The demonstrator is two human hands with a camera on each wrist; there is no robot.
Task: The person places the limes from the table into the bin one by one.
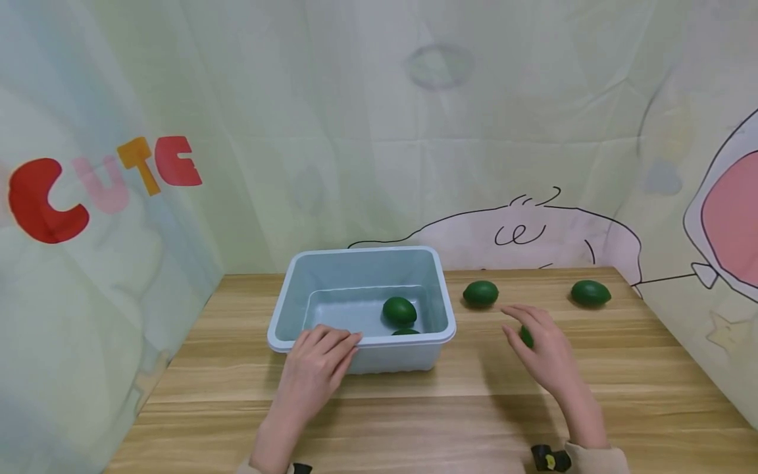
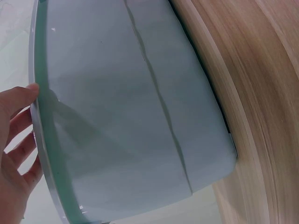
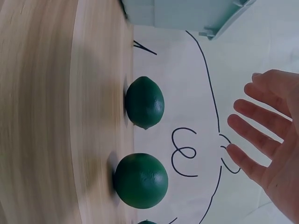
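Nearest us is a pale cuff [image 1: 597, 459] with a dark strapped device [image 1: 551, 459], just behind the right grip [image 1: 541, 349]. That grip holds nothing, its fingers apart and gently bent, clear of a half-hidden green lime [image 1: 526, 337] that shows between its thumb and fingers. The left grip [image 1: 320, 362] pinches the near rim of a pale blue bin [image 1: 391, 359], which has one lime [image 1: 399, 311] and the edge of a second [image 1: 406, 332] inside, to the right of that grip. We judge the rounded fruit could roll if fingertips merely nudged it, perhaps into the lime [image 1: 481, 294] beyond the right grip on its left; the one [image 1: 590, 293] beyond it on its right lies farther off. Too hard a pull by the left grip might tip or drag the bin, sending its fruit sliding. Under both grips runs a wood-grained counter [image 1: 426, 421], smooth enough, we suspect, to let limes wander. Past its far edge hangs a pale cloth [image 1: 355, 131] printed with "CUTE" letters [image 1: 49, 168] to the left of the left grip and a pink balloon [image 1: 734, 217] to the right of the right grip.
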